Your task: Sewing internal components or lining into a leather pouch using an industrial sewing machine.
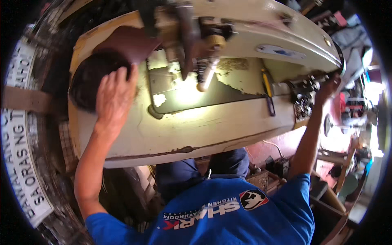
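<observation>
A cream sewing machine (245, 118) stretches across in front of me, its needle and presser area (183, 61) lit by a lamp and partly smeared. On the left of its bed lies a dark brown, leather-like piece (126, 43) with a rounded, darker part (96, 77). My left hand (114, 92) grips the near edge of this piece, fingers bent and thumb against it. At the machine's right end, my right hand (326, 90) is closed at the lower rim of the handwheel (341, 59); its fingertips are partly hidden.
A yellow-and-black utility knife (268, 90) lies on the bed, right of a dark plate (212, 98) with worn paint. Metal winder-like parts (304, 98) sit near the handwheel. Cluttered shelves (355, 110) stand at right, a white lettered sign (26, 147) at left.
</observation>
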A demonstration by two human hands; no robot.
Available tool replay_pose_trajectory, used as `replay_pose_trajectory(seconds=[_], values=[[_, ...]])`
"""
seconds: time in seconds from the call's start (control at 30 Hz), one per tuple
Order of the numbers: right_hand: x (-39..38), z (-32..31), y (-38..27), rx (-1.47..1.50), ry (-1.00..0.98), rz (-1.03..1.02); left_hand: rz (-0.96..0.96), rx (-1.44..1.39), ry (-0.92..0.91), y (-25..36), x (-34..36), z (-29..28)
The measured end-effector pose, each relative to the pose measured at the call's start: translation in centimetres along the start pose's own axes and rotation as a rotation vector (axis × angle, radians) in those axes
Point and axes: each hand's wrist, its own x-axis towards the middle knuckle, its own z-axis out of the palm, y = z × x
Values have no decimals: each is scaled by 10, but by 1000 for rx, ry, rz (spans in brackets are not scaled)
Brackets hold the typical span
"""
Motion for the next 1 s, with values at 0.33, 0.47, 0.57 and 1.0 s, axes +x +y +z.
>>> replay_pose_trajectory(seconds=[0.33, 0.47, 0.57, 1.0], values=[[14, -7, -223, -577, -203, -246, -36, -230, -193, -33, -32, -30], [-102, -18, -294, -339, -806, -111, 31, -414, -94, -22, -34, -35], [-152, -14, -272, -364, -956, -114, 114, -635, 73, -16, -27, -33], [-149, -46, -318, -109, -1168, 194, -19, -1247, -284, -11, 28, -31]])
